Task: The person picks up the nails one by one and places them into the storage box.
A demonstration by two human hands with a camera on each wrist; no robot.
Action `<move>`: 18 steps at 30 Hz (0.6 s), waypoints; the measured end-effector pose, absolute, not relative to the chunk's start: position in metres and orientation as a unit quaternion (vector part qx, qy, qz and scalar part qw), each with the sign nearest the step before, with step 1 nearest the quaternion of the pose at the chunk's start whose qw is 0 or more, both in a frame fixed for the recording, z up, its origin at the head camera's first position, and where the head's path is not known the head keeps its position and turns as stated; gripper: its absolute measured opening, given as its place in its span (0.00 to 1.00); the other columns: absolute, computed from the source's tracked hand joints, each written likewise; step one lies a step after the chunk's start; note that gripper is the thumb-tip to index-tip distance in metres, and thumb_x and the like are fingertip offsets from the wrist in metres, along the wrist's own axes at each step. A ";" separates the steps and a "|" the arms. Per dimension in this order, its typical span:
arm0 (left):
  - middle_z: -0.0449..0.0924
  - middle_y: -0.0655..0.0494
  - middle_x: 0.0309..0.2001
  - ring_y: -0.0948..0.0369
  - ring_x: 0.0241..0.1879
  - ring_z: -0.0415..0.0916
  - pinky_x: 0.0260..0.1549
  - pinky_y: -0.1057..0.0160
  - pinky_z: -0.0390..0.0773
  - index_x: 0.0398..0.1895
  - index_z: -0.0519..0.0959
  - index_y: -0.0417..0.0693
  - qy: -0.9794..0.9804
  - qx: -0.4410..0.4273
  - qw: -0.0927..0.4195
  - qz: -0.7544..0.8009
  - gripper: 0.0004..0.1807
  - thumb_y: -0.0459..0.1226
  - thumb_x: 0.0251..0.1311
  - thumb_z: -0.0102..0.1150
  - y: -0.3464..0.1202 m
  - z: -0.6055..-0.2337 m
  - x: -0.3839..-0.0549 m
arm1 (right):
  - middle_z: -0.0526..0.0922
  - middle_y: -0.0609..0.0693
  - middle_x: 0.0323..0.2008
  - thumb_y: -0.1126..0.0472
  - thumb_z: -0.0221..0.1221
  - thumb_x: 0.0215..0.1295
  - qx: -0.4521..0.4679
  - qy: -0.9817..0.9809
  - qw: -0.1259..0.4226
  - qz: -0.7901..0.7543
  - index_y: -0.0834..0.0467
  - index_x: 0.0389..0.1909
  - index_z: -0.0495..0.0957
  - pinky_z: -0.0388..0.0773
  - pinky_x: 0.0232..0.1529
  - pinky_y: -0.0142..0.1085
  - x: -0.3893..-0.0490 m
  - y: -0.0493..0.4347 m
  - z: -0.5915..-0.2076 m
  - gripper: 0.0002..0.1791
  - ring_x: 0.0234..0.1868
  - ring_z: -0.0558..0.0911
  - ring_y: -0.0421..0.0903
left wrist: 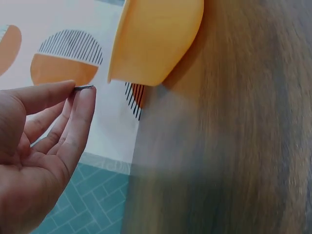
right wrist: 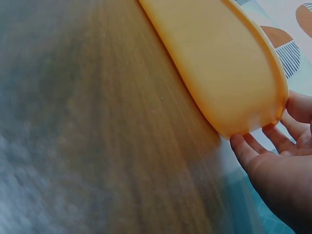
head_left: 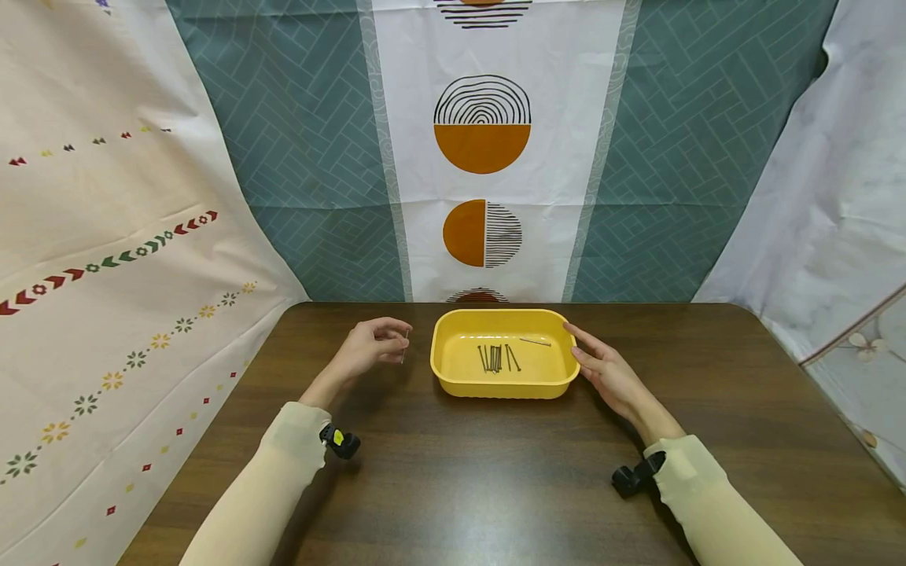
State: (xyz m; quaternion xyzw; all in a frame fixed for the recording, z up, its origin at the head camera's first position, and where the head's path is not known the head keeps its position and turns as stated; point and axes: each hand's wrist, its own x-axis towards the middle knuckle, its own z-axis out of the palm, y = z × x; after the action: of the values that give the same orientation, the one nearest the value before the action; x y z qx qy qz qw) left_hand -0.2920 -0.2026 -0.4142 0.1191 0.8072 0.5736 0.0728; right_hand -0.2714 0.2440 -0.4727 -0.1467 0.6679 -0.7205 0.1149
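My left hand (head_left: pixel 373 343) is raised to the left of the yellow tray (head_left: pixel 506 389), pinching a thin metal nail (head_left: pixel 406 346) between thumb and fingertips. In the left wrist view only a short grey stretch of the nail (left wrist: pixel 84 87) shows. At the tray's other end, my right hand (head_left: pixel 614 380) holds the wall, with its fingertips (right wrist: pixel 239 140) against the outside and a digit up at the rim. Inside the tray lie several dark nails (head_left: pixel 495 358), roughly side by side, and a lighter silver nail (head_left: pixel 535 342) apart from them toward the back right.
The tray stands near the back of a dark brown wooden table (head_left: pixel 467 487). A patterned cloth (head_left: pixel 488 181) hangs right behind the table edge, and pale cloths (head_left: pixel 127 259) flank both sides. A small black camera (head_left: pixel 341 442) is strapped to each wrist.
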 end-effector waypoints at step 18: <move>0.81 0.29 0.50 0.57 0.38 0.86 0.48 0.50 0.86 0.62 0.78 0.31 0.794 0.113 0.091 0.591 0.20 0.28 0.69 0.64 -0.157 -0.405 -0.304 | 0.41 0.56 0.84 0.61 0.45 0.85 -0.145 0.666 0.116 -0.722 0.60 0.84 0.47 0.69 0.64 0.23 -0.272 0.244 -0.474 0.33 0.83 0.46 0.57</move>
State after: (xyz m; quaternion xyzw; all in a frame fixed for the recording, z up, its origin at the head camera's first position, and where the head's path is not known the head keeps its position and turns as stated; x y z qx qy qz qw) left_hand -0.3036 -0.1568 -0.4053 0.1130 0.7936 0.5909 0.0910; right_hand -0.2720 0.2440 -0.4742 -0.1449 0.6664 -0.7222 0.1156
